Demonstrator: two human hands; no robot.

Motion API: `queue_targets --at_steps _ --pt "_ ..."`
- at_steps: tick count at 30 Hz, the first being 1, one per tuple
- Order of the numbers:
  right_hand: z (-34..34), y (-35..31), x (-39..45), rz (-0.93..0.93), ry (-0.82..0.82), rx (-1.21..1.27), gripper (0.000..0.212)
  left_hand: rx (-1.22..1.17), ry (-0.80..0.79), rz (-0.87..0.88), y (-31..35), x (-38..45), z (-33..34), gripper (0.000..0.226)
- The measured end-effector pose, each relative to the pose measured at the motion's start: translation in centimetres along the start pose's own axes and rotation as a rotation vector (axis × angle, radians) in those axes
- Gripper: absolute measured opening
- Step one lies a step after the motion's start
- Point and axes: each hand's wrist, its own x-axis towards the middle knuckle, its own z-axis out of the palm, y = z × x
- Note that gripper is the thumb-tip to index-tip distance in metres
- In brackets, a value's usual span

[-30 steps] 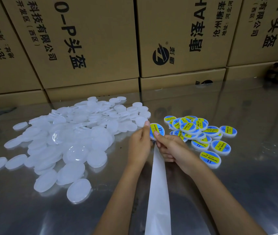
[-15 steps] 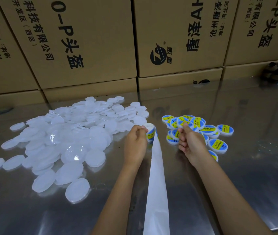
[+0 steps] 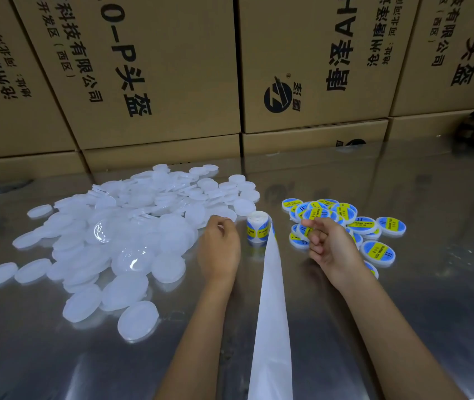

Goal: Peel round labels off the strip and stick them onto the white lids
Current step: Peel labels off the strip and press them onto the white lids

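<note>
Label roll [image 3: 257, 228] and labelled lids [image 3: 377, 252] read "SOLDERING PASTE"

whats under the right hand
Labelled lids: part of the blue and yellow pile lies beneath and beside the right hand, on the steel table. How many lids the hand and wrist cover cannot be seen.
</note>
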Motion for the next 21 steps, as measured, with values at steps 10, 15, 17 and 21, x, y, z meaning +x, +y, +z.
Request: queue_targets --at_steps 10,15,17,21 --pt "0.8 0.2 -0.3 -0.015 -0.009 -0.137 0.02 0.617 0.103 -0.046 -2.4 2.2 -3.8 0.061" --pt "0.9 0.2 -0.4 -0.014 -0.011 -0.151 0.018 0.481 0.101 -0.002 -2.9 2.6 -4.3 0.061" --pt "0.8 0.3 -0.3 -0.017 -0.012 -0.157 0.018 0.355 0.146 0.053 -2.7 2.7 -4.4 0.054" --pt "0.9 0.5 -0.1 -0.034 -0.005 -0.2 0.02 -0.21 0.043 0.01 -0.7 2.6 -4.2 0.039"
